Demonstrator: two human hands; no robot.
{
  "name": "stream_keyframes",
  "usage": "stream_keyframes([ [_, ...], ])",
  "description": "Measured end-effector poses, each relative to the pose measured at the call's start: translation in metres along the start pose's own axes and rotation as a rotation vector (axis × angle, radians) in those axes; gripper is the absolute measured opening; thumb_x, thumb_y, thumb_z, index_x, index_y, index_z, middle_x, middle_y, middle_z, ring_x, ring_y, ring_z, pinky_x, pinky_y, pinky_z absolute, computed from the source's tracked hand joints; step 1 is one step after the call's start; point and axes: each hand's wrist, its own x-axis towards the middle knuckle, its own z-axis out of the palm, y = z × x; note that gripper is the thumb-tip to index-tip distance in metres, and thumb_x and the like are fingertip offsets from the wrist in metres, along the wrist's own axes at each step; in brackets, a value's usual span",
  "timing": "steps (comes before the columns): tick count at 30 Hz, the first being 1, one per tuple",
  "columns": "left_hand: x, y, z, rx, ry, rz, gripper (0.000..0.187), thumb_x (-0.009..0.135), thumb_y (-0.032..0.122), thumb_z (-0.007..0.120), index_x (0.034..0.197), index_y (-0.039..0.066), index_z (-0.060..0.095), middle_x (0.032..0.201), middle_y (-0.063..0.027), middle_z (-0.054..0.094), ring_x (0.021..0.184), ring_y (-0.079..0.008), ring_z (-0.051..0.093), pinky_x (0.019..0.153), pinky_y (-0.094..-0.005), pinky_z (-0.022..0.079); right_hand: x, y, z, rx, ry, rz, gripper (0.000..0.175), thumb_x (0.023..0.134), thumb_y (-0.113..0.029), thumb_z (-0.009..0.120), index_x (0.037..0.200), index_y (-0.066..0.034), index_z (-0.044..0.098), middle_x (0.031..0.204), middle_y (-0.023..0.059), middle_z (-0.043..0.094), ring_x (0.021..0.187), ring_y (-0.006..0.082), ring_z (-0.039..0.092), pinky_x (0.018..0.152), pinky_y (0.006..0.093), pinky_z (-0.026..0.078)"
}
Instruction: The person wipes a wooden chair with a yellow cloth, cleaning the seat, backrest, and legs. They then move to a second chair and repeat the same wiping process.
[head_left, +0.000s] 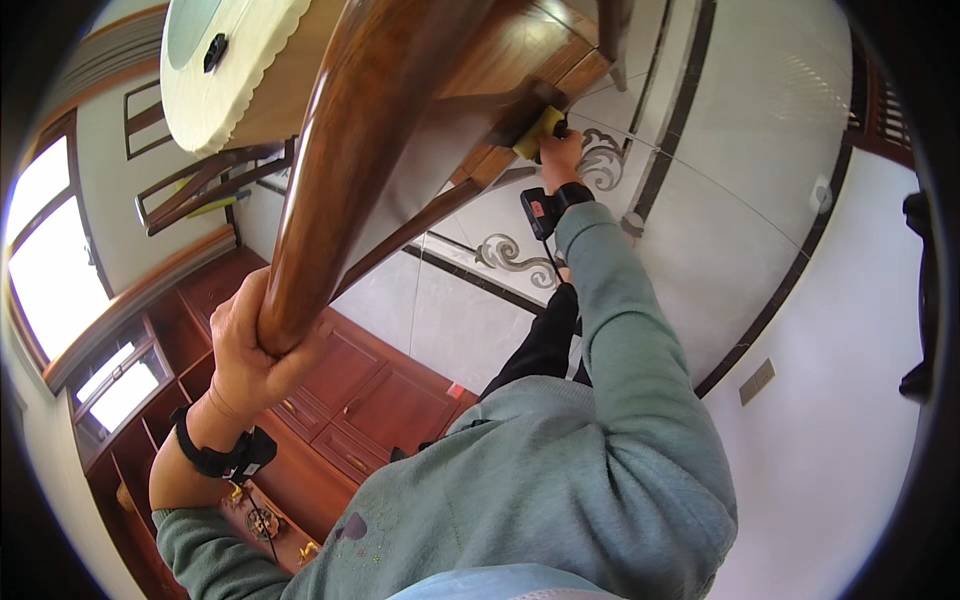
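Observation:
A glossy brown wooden chair fills the upper middle, its thick curved rail nearest the camera. My left hand is wrapped around the lower end of that rail. Farther off, my right hand holds a yellow sponge against the dark wood beside the seat. Something black shows at the sponge's far side, too small to name. Black bands with small devices are strapped to both wrists.
A round table with a cream scalloped cover stands at upper left, bearing a small black object. Another wooden chair is behind it. A red-brown cabinet lies below left. Pale floor tiles meet a white wall at right.

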Motion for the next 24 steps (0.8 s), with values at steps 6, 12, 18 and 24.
stream_keyframes([
  [6,0.000,0.003,0.000,0.032,-0.003,0.018,0.039,0.069,0.007,0.073,0.102,-0.003,0.055,0.076,-0.0109,0.061,0.063,-0.0200,0.058,0.063,-0.0285,0.049,-0.035,0.004,0.038,0.170,-0.030,0.141,0.051,0.067,-0.010,0.072,0.109,0.0027,0.047,0.102,0.0228,0.062,0.092,0.0373,0.064,0.081,0.0399,0.051],
  [12,-0.004,0.002,0.009,-0.013,0.116,0.061,0.034,0.075,0.011,0.073,0.103,0.000,0.056,0.068,-0.0082,0.055,0.059,-0.0168,0.053,0.058,-0.0287,0.045,-0.088,-0.048,0.017,0.453,-0.253,0.064,0.043,0.062,0.000,0.077,0.096,0.0013,0.051,0.093,0.0128,0.059,0.083,0.0241,0.059,0.072,0.0362,0.050],
  [18,-0.008,-0.006,0.009,0.007,0.137,0.113,0.041,0.077,0.026,0.071,0.103,-0.002,0.057,0.068,-0.0146,0.057,0.061,-0.0222,0.055,0.061,-0.0342,0.047,-0.171,-0.133,-0.051,0.643,-0.299,-0.037,0.040,0.062,0.001,0.075,0.090,-0.0021,0.047,0.086,0.0066,0.052,0.079,0.0185,0.053,0.071,0.0332,0.048],
  [24,-0.006,-0.021,0.014,0.088,0.276,0.359,0.051,0.078,0.036,0.068,0.114,0.001,0.058,0.085,-0.0204,0.065,0.080,-0.0332,0.065,0.075,-0.0404,0.050,-0.250,-0.196,-0.099,0.781,-0.306,-0.231,0.035,0.068,0.001,0.073,0.097,0.0031,0.054,0.085,0.0106,0.060,0.072,0.0240,0.062,0.055,0.0376,0.053],
])
